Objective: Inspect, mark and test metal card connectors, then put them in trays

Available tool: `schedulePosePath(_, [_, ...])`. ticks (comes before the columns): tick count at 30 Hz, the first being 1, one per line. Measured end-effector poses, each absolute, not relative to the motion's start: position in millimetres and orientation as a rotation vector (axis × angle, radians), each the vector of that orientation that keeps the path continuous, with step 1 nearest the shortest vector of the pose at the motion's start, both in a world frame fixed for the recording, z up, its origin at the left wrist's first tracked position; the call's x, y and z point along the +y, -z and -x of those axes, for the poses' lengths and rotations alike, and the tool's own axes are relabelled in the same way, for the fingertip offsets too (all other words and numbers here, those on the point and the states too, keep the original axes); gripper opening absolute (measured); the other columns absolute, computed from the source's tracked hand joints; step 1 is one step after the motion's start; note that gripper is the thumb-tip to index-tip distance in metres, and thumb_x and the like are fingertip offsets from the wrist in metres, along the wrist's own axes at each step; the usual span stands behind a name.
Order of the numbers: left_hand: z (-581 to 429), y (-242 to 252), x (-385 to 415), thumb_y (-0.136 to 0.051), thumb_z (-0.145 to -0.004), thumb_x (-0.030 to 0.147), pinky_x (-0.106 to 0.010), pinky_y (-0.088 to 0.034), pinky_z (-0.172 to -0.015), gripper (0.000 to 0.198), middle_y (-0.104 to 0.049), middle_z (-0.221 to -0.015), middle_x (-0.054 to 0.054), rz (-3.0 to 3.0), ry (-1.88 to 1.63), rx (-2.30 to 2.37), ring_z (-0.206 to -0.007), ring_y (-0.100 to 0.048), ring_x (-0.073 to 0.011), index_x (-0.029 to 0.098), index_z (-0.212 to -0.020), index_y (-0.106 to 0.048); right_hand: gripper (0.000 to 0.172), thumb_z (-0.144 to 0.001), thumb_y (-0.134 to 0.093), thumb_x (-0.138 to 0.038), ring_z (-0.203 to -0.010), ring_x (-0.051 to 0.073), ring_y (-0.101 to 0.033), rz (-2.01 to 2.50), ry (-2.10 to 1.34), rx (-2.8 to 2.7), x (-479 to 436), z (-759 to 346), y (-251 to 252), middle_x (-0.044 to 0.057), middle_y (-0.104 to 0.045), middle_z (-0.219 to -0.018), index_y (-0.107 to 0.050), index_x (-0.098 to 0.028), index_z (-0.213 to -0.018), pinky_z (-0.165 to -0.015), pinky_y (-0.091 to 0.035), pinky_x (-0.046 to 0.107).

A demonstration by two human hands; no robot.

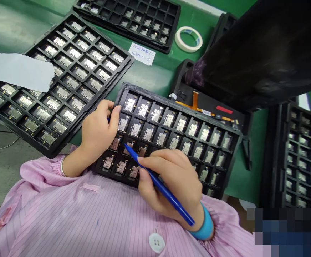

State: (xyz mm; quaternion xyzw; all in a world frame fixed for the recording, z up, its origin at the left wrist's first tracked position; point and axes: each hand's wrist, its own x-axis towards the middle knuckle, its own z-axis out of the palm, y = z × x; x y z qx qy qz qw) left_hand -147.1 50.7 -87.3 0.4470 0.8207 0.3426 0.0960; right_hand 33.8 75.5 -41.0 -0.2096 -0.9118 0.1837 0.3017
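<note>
A black compartment tray [150, 93] lies tilted in front of me, with small silver metal-covered circuit boards [148, 134] in its cells. My left hand [98, 134] is closed at the tray's left edge, its thumb on the rim; a small dark blue bit shows between thumb and fingers, its kind unclear. In my right hand [174, 182] is a blue pen [168, 195], gripped as for writing. The pen's tip is over a board in the third row, near the left side; whether it touches, I cannot tell. My right hand hides several cells.
Another filled tray [91, 121] lies at left, partly under a white sheet [16, 71]. At the back are a partly filled tray [168, 43], a handwritten label [142, 54] and a tape roll [179, 43]. A large black object [257, 57] overhangs the right side, near orange flex cables [195, 100].
</note>
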Motion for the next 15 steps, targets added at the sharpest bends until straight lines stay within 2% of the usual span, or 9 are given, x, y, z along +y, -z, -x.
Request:
schedulePosePath(5, [146.6,86.5,51.4,-0.041,-0.098,0.043,-0.031,-0.035,-0.057,0.027,-0.069,-0.072,-0.001,-1.333,-0.999,2.451,-0.065,-0.063,-0.0195,0.021,-0.094,-0.057,0.01,-0.078,-0.058,-0.008,-0.056,0.014,-0.056,0.589,-0.405,-2.407,75.5,-46.7,42.0,-0.002,-0.063,-0.062,-0.059,-0.018,-0.082,-0.055,-0.041,0.031])
schedulePosePath(15, [146.3,87.0,50.6,-0.041,-0.098,0.044,-0.032,-0.038,-0.06,0.028,-0.07,-0.075,-0.003,-1.335,-0.994,2.464,-0.07,-0.064,-0.0205,0.021,-0.096,-0.058,0.009,-0.081,-0.059,-0.011,-0.06,0.015,-0.061,0.653,-0.418,-2.407,78.1,-45.8,53.5,-0.002,-0.065,-0.065,-0.06,-0.018,-0.087,-0.058,-0.043,0.032])
